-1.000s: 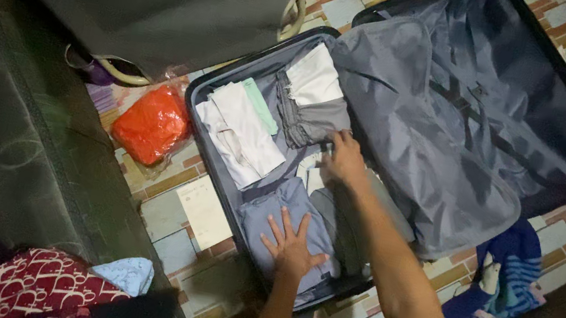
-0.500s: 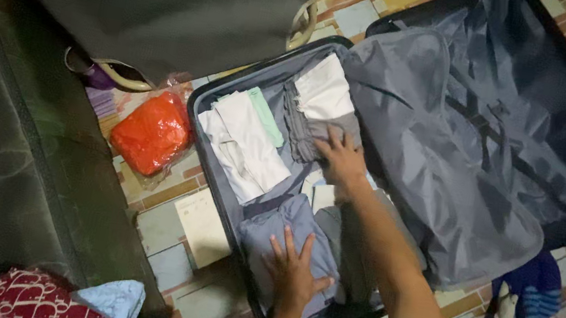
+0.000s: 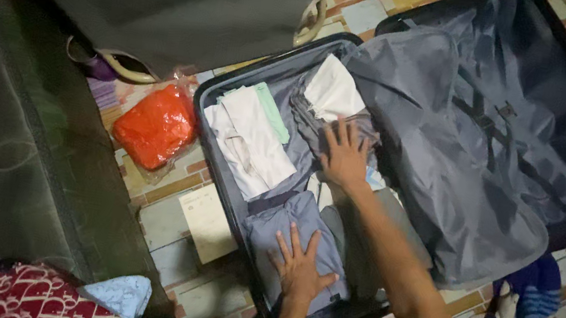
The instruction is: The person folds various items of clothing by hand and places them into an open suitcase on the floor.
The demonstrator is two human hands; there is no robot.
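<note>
Tiled floor (image 3: 370,15) in brick, cream and yellow carries an open suitcase (image 3: 220,163) at frame centre, its grey divider flap (image 3: 446,157) thrown toward the upper right. Packing looks well along: white folded clothes (image 3: 252,138), a white shirt (image 3: 334,90) and grey garments fill the near half. Left hand (image 3: 301,269), fingers spread, lies flat on a folded blue-grey garment (image 3: 287,222) at lower centre. Right hand (image 3: 345,158), also spread, presses a grey garment (image 3: 320,123) mid-case. An orange packet (image 3: 155,125) lies outside, left. Whatever sits under the forearm and flap is hidden.
</note>
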